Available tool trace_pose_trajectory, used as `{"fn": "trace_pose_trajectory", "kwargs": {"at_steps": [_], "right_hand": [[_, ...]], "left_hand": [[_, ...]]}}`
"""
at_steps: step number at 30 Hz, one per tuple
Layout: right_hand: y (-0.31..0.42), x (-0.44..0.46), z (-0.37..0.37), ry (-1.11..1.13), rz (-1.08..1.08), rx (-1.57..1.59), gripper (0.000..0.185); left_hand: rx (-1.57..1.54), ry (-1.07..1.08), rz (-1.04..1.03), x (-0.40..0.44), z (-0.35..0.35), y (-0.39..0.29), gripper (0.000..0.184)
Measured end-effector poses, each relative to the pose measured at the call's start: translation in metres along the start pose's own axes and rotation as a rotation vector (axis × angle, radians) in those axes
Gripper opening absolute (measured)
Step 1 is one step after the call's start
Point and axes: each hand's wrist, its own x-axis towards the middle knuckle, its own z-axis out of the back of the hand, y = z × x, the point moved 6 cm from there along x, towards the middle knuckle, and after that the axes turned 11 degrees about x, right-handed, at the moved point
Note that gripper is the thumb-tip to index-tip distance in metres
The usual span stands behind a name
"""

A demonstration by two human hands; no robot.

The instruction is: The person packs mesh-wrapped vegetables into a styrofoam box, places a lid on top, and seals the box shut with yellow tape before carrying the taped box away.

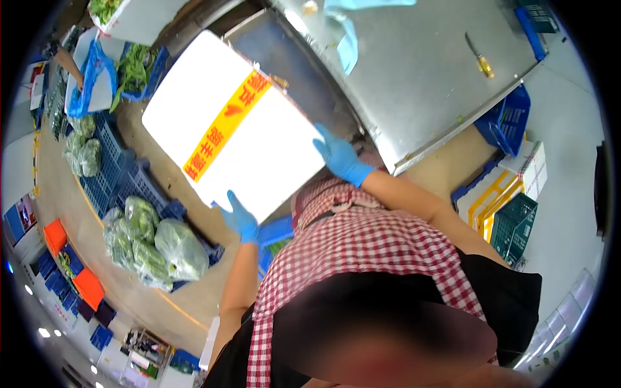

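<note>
A large white foam box (pixel 187 97) with a yellow-orange tape strip bearing red characters lies between my hands, tilted in the view. My left hand (pixel 240 218), in a blue glove, is at its lower edge near the corner, fingers wrapped against the side. On the right edge of the box, my right hand (pixel 340 157), also gloved in blue, presses with its fingers on the rim. The undersides of the fingers are hidden. Just beyond the box is a dark metal basin (pixel 284 58).
To the right stands a metal table (pixel 427 77) with a knife (pixel 479 56) and a light blue cloth (pixel 347 39). Bagged green vegetables (pixel 155 242) and blue crates (pixel 107 168) are at left. Another person's arm (pixel 67 64) shows at upper left. Crates (pixel 511 223) stand at right.
</note>
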Motion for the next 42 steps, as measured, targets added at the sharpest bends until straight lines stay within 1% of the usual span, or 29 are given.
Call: {"fn": "trace_pose_trajectory", "kwargs": {"at_steps": [1, 2, 3, 5, 6, 7, 8, 9, 10, 11, 12, 13, 14, 15, 17, 19, 21, 22, 23, 25, 27, 29, 31, 33, 35, 36, 37, 39, 42], "right_hand": [[0.001, 0.0, 0.002, 0.022, -0.06, -0.003, 0.049], [-0.001, 0.001, 0.004, 0.036, -0.058, 0.027, 0.052], [-0.004, 0.002, 0.004, 0.054, -0.057, 0.06, 0.055], [0.003, 0.005, 0.012, 0.077, 0.032, -0.02, 0.062], [-0.006, 0.008, 0.016, 0.125, -0.063, -0.053, 0.067], [0.008, 0.018, 0.034, 0.092, 0.041, -0.059, 0.068], [0.016, 0.033, 0.056, 0.037, 0.124, -0.053, 0.068], [0.023, 0.055, 0.083, -0.013, 0.206, -0.048, 0.068], [0.025, 0.081, 0.114, -0.069, 0.146, 0.118, 0.059], [0.021, 0.111, 0.149, -0.125, 0.023, 0.239, 0.052], [0.004, 0.152, 0.184, -0.166, 0.026, 0.216, 0.046], [0.028, 0.18, 0.228, -0.279, 0.089, 0.046, 0.038], [0.025, 0.222, 0.262, -0.4, 0.212, 0.049, 0.038], [0.036, 0.259, 0.293, -0.363, 0.177, 0.001, 0.044], [0.044, 0.332, 0.341, -0.55, 0.338, -0.125, 0.055], [0.045, 0.39, 0.368, -0.716, 0.301, -0.257, 0.065], [0.04, 0.441, 0.374, -0.569, 0.126, -0.241, 0.077], [0.029, 0.47, 0.371, -0.524, 0.13, -0.238, 0.077], [0.016, 0.501, 0.369, -0.514, 0.093, -0.25, 0.066], [0.014, 0.526, 0.363, -0.419, 0.028, -0.253, 0.056], [0.042, 0.501, 0.366, -0.67, 0.12, -0.105, 0.036], [0.062, 0.496, 0.345, -0.542, 0.369, 0.088, 0.022], [0.091, 0.421, 0.298, -0.092, 0.431, 0.561, 0.015], [0.106, 0.322, 0.259, 0.249, 0.221, 0.781, 0.021], [0.106, 0.234, 0.226, 0.394, 0.127, 0.804, 0.028], [0.104, 0.196, 0.214, 0.442, 0.081, 0.829, 0.029], [0.104, 0.167, 0.204, 0.485, 0.045, 0.855, 0.029], [0.101, 0.127, 0.193, 0.537, -0.017, 0.855, 0.03], [0.113, 0.09, 0.178, 0.62, -0.121, 0.84, 0.03]], "left_hand": [[-0.021, 0.013, 0.023, -0.002, -0.001, -0.003, 0.07], [0.06, -0.018, 0.042, -0.013, 0.005, -0.025, 0.073], [0.088, -0.054, 0.051, -0.012, 0.005, -0.02, 0.078], [0.135, -0.033, 0.094, -0.016, 0.009, -0.03, 0.083], [0.064, -0.015, 0.055, -0.012, 0.006, -0.022, 0.085], [-0.006, 0.001, 0.019, -0.003, 0.003, -0.011, 0.086], [0.048, 0.016, -0.006, 0.005, 0.003, -0.005, 0.086], [0.006, 0.028, -0.047, -0.005, 0.007, -0.024, 0.083], [0.027, -0.019, -0.089, -0.012, 0.011, -0.039, 0.081], [0.05, -0.067, -0.126, -0.015, 0.015, -0.048, 0.079], [0.11, -0.168, -0.206, -0.007, 0.021, -0.041, 0.077], [0.173, -0.271, -0.281, -0.003, 0.023, -0.035, 0.075], [0.339, -0.314, -0.262, -0.02, 0.032, -0.064, 0.074], [0.412, -0.382, -0.297, -0.021, 0.038, -0.065, 0.072], [0.364, -0.515, -0.368, -0.058, 0.034, -0.106, 0.066], [0.28, -0.46, -0.408, -0.096, 0.01, -0.133, 0.061], [0.204, -0.411, -0.392, -0.138, -0.016, -0.154, 0.057], [0.17, -0.393, -0.358, -0.16, -0.029, -0.164, 0.055], [0.133, -0.377, -0.325, -0.176, -0.041, -0.171, 0.053], [-0.004, -0.309, -0.238, -0.193, -0.064, -0.18, 0.049], [-0.199, -0.264, -0.203, -0.198, -0.081, -0.194, 0.045], [-0.262, -0.08, -0.195, -0.196, -0.096, -0.22, 0.043], [-0.396, 0.131, -0.17, -0.183, -0.122, -0.248, 0.044], [-0.556, 0.28, -0.165, -0.179, -0.146, -0.296, 0.048], [-0.489, 0.398, -0.263, -0.179, -0.158, -0.336, 0.057], [-0.583, 0.437, -0.275, -0.183, -0.159, -0.351, 0.057], [-0.648, 0.503, -0.352, -0.186, -0.159, -0.365, 0.052], [-0.742, 0.474, -0.09, -0.19, -0.154, -0.349, 0.04], [-0.563, 0.47, -0.125, -0.208, -0.125, -0.321, 0.031]]}}
